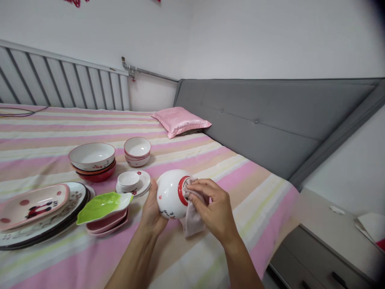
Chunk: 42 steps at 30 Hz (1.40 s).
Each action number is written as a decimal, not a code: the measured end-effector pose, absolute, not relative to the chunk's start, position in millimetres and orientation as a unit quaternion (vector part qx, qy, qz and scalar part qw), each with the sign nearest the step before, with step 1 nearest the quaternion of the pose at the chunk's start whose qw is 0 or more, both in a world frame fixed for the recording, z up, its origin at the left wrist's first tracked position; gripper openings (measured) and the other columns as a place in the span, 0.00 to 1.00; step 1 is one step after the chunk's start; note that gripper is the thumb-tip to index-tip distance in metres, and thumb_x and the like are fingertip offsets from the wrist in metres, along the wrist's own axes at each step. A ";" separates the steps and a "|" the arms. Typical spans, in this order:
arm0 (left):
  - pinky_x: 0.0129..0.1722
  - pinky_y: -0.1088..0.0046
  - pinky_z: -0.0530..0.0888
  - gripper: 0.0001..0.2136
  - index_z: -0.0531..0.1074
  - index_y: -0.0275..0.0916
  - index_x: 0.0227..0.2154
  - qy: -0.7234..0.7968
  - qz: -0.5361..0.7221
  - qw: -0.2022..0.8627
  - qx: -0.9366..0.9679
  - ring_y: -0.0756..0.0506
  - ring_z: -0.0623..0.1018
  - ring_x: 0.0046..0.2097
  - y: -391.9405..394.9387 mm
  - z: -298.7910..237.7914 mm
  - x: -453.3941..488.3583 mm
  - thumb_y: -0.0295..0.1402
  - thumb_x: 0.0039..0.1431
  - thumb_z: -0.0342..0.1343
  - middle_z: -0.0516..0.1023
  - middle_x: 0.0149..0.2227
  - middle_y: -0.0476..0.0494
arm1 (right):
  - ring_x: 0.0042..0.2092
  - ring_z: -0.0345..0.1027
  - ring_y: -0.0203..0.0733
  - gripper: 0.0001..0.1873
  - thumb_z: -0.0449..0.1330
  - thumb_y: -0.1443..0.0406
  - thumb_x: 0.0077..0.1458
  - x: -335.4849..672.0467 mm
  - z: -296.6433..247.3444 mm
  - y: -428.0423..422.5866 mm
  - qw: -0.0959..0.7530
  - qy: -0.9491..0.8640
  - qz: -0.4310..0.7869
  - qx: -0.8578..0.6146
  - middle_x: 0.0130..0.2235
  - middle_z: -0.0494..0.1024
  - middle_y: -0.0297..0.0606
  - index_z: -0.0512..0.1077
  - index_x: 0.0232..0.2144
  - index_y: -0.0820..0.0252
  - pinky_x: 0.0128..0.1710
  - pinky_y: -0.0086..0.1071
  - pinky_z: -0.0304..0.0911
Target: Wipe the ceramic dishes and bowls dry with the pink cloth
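My left hand (153,212) is closed around a white bowl (170,192), held on its side above the bed with its red foot ring turned to the right. A pale pinkish cloth (194,218) is pinched in my right hand (215,204), which presses it against the bowl's base. The cloth's lower end hangs below the bowl. Left of my left hand lie small white dishes (128,179) stacked on white saucers (146,180) with red flowers. Nearer to me, a green leaf-shaped dish (102,206) rests on pink dishes (110,224).
Large bowls (92,156) and smaller bowls (137,148) stand stacked farther back. At left, a pink oval plate (36,204) tops a pile of platters. A pink pillow (182,120) lies by the grey headboard (255,112). A nightstand (333,237) is at the right.
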<state>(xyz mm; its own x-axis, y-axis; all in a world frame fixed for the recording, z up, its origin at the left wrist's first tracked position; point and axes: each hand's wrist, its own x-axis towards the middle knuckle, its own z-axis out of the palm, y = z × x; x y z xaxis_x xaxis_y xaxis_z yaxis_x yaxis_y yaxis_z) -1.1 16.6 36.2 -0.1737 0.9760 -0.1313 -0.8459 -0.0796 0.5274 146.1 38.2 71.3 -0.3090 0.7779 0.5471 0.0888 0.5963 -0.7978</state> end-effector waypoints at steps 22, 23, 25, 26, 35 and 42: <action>0.47 0.60 0.73 0.22 0.65 0.34 0.52 0.305 0.752 0.573 0.113 0.40 0.79 0.41 17.2 40.5 -4.1 0.42 0.63 0.41 0.81 0.37 0.38 | 0.37 0.71 0.40 0.10 0.58 0.71 0.48 151.6 69.8 38.9 0.429 -0.769 0.240 -0.409 0.35 0.75 0.37 0.77 0.32 0.57 0.41 0.33 0.67; 0.47 0.59 0.73 0.22 0.66 0.34 0.52 0.302 0.754 0.572 0.112 0.40 0.79 0.41 17.8 40.1 -5.4 0.42 0.63 0.41 0.81 0.37 0.38 | 0.37 0.71 0.39 0.10 0.58 0.70 0.48 152.5 71.4 38.1 0.418 -0.772 0.260 -0.402 0.35 0.75 0.37 0.78 0.32 0.56 0.40 0.33 0.67; 0.47 0.59 0.73 0.22 0.66 0.34 0.52 0.298 0.756 0.573 0.109 0.39 0.80 0.41 18.4 39.8 -7.2 0.43 0.63 0.41 0.81 0.38 0.37 | 0.37 0.71 0.39 0.10 0.58 0.70 0.48 153.4 74.3 36.6 0.406 -0.774 0.290 -0.390 0.35 0.75 0.36 0.78 0.32 0.56 0.40 0.31 0.67; 0.47 0.59 0.73 0.22 0.66 0.34 0.52 0.295 0.756 0.575 0.107 0.39 0.80 0.41 18.4 39.7 -7.6 0.43 0.63 0.41 0.81 0.38 0.37 | 0.38 0.71 0.38 0.10 0.58 0.71 0.49 153.5 75.4 36.0 0.406 -0.773 0.300 -0.385 0.35 0.75 0.36 0.78 0.33 0.56 0.40 0.31 0.67; 0.51 0.58 0.70 0.26 0.62 0.30 0.56 0.252 0.712 0.644 0.118 0.38 0.78 0.46 16.3 36.5 1.9 0.45 0.62 0.41 0.79 0.42 0.33 | 0.40 0.70 0.38 0.10 0.59 0.71 0.49 146.4 74.0 33.6 0.499 -0.756 0.275 -0.323 0.37 0.75 0.37 0.77 0.34 0.57 0.42 0.30 0.67; 0.51 0.60 0.69 0.25 0.60 0.32 0.57 0.255 0.707 0.650 0.111 0.39 0.78 0.45 13.1 37.2 5.7 0.43 0.62 0.43 0.80 0.42 0.36 | 0.42 0.70 0.41 0.10 0.57 0.72 0.50 142.9 67.3 35.7 0.549 -0.732 0.142 -0.377 0.37 0.75 0.40 0.77 0.34 0.59 0.44 0.34 0.66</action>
